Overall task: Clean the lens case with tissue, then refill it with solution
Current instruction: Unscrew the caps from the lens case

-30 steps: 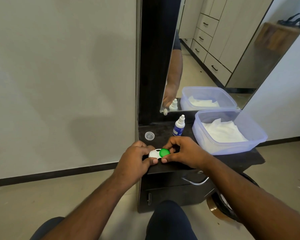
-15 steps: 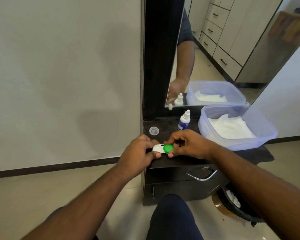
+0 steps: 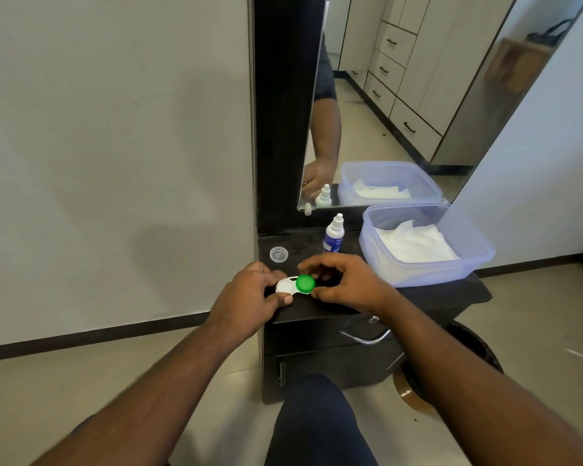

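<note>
Both hands pinch the lens case (image 3: 293, 286) at the counter's front edge; right hand (image 3: 347, 284) on green cap (image 3: 305, 283), left hand (image 3: 249, 297) on white end. Tissue tub (image 3: 428, 274) just right.

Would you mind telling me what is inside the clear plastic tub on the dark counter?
The plastic tub holds a loose pile of white tissue, filling most of its floor. Whatever might lie beneath the tissue is covered and cannot be seen.

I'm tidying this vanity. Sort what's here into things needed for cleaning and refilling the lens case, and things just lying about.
Needed: lens case with green cap, solution bottle, tissues in the plastic tub.

Lying about: small clear cap, bin on the floor.
</note>
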A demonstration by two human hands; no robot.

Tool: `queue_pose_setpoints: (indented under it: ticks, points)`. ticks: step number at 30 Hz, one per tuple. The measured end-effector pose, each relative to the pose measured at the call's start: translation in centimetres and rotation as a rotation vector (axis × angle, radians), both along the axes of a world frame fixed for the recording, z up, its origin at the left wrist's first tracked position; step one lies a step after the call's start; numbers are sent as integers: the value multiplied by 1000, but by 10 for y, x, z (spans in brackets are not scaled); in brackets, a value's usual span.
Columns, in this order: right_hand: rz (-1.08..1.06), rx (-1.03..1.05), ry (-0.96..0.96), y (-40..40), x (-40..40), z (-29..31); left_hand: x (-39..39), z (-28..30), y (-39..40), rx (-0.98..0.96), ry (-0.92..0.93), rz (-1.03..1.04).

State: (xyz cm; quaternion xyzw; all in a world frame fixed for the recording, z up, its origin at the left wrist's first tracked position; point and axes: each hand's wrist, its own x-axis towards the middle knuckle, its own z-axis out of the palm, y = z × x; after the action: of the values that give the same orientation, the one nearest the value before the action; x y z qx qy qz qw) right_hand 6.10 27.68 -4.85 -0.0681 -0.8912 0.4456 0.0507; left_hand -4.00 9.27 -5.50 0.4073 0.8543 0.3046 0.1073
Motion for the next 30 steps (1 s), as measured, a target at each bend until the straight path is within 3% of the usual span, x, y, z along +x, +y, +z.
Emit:
queue_pose_setpoints:
  ticks: [5, 9, 13, 17, 21, 30]
  points:
    - [10, -141, -52, 6, -6, 6, -1, 0, 1, 0, -1, 6]
    - [-46, -54, 10, 1, -1, -2, -1, 1, 1, -8, -12, 4]
    - [-35, -195, -63, 10, -2, 4, -1, 3, 2, -22, -8, 0]
    - [1, -150, -87, 9, -3, 5, -1, 3, 2, -42, 12, -8]
    - [16, 27, -11, 2, -2, -2, -1, 3, 2, -38, 12, -19]
    - [18, -67, -46, 8, -2, -3, -1, 8, 4, -83, 33, -38]
